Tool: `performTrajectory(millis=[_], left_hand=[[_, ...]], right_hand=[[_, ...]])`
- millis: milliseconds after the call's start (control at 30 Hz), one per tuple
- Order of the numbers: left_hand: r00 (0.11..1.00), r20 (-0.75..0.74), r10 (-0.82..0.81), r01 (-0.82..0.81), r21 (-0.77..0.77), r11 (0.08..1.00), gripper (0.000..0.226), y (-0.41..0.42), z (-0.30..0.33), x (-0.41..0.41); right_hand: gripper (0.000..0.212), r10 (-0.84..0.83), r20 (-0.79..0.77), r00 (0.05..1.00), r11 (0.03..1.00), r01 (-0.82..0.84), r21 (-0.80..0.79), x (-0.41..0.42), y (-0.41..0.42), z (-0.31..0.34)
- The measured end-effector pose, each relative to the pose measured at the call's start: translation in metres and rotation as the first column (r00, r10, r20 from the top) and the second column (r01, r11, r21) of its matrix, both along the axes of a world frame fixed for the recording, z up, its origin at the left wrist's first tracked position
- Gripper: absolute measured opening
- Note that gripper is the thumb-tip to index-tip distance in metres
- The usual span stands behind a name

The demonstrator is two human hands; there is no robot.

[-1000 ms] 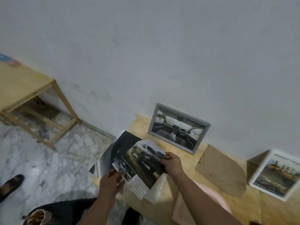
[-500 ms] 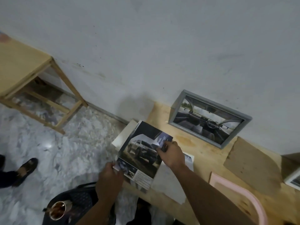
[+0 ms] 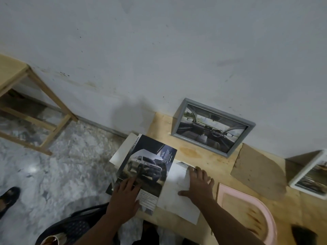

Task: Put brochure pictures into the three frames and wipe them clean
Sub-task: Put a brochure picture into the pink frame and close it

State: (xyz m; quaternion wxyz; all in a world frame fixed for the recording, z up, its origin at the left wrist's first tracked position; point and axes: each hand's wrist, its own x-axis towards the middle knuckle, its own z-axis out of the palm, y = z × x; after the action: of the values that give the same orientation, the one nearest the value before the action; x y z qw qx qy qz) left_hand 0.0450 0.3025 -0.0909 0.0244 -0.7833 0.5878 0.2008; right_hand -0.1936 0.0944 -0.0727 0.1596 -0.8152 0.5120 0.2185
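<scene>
A brochure (image 3: 148, 167) with a white car on its dark cover lies flat at the left end of the wooden table (image 3: 208, 161). My left hand (image 3: 125, 197) rests flat on its lower left part, fingers spread. My right hand (image 3: 199, 183) lies spread on a white sheet (image 3: 177, 202) beside the brochure. A grey frame (image 3: 212, 127) with a car-interior picture leans on the wall behind. A white frame (image 3: 311, 175) with a picture stands at the right edge. A pink frame (image 3: 247, 207) lies flat near my right forearm.
A brown backing board (image 3: 260, 172) lies between the grey and white frames. A wooden stool (image 3: 33, 106) stands at the left on the marble floor. A dark chair (image 3: 74, 225) is under the table's left end. Another person's sandalled foot (image 3: 8, 197) is at far left.
The brochure, held up in both hands a second ago, now lies flat on the table. My right hand has moved off it onto the white sheet. The view has dropped lower.
</scene>
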Motion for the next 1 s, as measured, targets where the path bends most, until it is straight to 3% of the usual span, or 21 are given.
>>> performTrajectory(millis=[133, 267, 400, 500, 567, 633, 700, 767, 867, 933, 1000], left_hand=[[1.000, 0.025, 0.000, 0.000, 0.009, 1.000, 0.079, -0.001, 0.000, -0.003], [1.000, 0.027, 0.003, -0.004, 0.056, 0.998, 0.084, -0.003, 0.001, -0.007], [0.999, 0.035, 0.026, -0.027, 0.036, 0.999, 0.074, -0.006, 0.008, -0.009], [0.985, -0.080, 0.151, -0.159, -0.108, 0.981, 0.057, -0.018, 0.018, -0.026], [0.884, -0.377, 0.279, -0.337, -0.098, 0.936, 0.070, -0.035, 0.035, -0.052], [0.627, -0.660, 0.413, -0.481, 0.089, 0.872, 0.082, -0.059, 0.065, -0.092], [0.350, -0.770, 0.533, -0.465, 0.352, 0.813, 0.063, -0.083, 0.089, -0.139], [0.179, -0.763, 0.621, -0.384, 0.527, 0.758, 0.035, -0.102, 0.105, -0.186], [0.214, -0.747, 0.629, -0.376, 0.531, 0.759, 0.026, -0.119, 0.099, -0.241], [0.265, -0.722, 0.639, -0.398, 0.522, 0.754, 0.022, -0.125, 0.090, -0.269], [0.249, -0.716, 0.652, -0.405, 0.535, 0.742, 0.020, -0.129, 0.085, -0.292]], right_hand=[[0.123, 0.000, 0.022, 1.000, 0.998, 0.001, -0.062, -0.008, -0.002, 0.002], [0.094, -0.024, 0.197, 0.980, 0.999, 0.033, -0.041, -0.013, -0.007, 0.014], [0.076, -0.322, 0.434, 0.841, 0.926, 0.184, 0.330, -0.039, -0.033, 0.039], [0.064, -0.578, 0.492, 0.651, 0.769, 0.232, 0.596, -0.076, -0.046, 0.072], [0.057, -0.781, 0.454, 0.430, 0.589, 0.261, 0.765, -0.107, -0.047, 0.091], [0.061, -0.896, 0.383, 0.225, 0.432, 0.247, 0.867, -0.142, -0.043, 0.099], [0.060, -0.941, 0.331, 0.074, 0.339, 0.251, 0.907, -0.173, -0.031, 0.104], [0.056, -0.926, 0.377, 0.030, 0.358, 0.389, 0.849, -0.201, -0.014, 0.105], [0.064, -0.869, 0.486, 0.094, 0.422, 0.652, 0.630, -0.239, 0.007, 0.092], [0.072, -0.861, 0.499, 0.095, 0.413, 0.704, 0.578, -0.265, 0.016, 0.080], [0.081, -0.868, 0.474, 0.148, 0.420, 0.729, 0.540, -0.290, 0.021, 0.067]])
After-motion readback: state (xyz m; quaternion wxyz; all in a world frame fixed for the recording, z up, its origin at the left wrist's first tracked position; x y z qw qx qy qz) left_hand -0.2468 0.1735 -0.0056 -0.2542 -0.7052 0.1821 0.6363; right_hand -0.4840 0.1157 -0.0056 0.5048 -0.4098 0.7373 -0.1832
